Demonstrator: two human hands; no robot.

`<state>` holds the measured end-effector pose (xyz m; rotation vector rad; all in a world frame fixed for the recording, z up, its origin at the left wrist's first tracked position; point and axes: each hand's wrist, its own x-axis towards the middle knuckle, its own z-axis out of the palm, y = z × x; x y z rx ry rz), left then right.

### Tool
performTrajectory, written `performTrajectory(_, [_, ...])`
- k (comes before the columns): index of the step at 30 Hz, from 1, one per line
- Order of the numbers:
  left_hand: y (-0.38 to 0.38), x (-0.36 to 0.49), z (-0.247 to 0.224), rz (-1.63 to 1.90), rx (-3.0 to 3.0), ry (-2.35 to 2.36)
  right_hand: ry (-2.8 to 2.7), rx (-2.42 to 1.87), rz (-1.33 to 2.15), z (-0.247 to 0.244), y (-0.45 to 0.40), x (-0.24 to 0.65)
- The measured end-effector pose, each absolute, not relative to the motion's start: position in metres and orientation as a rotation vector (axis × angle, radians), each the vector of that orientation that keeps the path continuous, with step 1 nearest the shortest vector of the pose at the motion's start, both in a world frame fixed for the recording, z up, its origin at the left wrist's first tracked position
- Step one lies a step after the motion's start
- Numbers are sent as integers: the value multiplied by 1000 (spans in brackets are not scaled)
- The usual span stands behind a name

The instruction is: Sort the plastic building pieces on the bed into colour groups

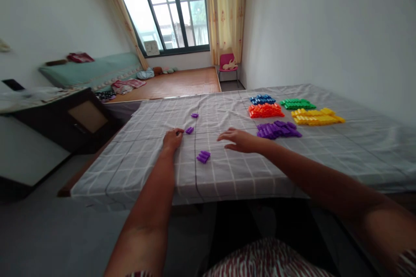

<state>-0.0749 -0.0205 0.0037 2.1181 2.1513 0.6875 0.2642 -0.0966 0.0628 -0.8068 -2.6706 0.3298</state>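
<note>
My left hand (173, 138) rests on the checked cloth, fingers curled, beside a small purple group of pieces (189, 130); whether it holds anything is too small to tell. My right hand (238, 140) hovers over the cloth with its fingers apart and nothing in them. Nearer to me lies another purple group (203, 157), and a smaller purple piece (194, 115) is farther back. Right of my right hand is a large purple pile (278, 130). Behind it sit orange (265, 111), blue (262, 99), green (297, 104) and yellow (316, 117) piles.
The table's checked cloth (146, 169) hangs over the front edge. A dark cabinet (65, 123) stands at the left. Beyond the table are a bed (188, 82), a window and a pink chair (226, 59). A white wall runs along the right.
</note>
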Motion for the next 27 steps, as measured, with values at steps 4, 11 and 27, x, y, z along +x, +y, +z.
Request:
performTrajectory(4, [-24,-75,5,705,2113,2134,-2831,-436,390,51,-102,189])
performTrajectory(11, [-22,-77,9,704,2072,2138,-2902,-419,495,49,-94,208])
performTrajectory(27, [-18,-79,9,665,2168,2157,-2266,-1574,501,65,-73,485])
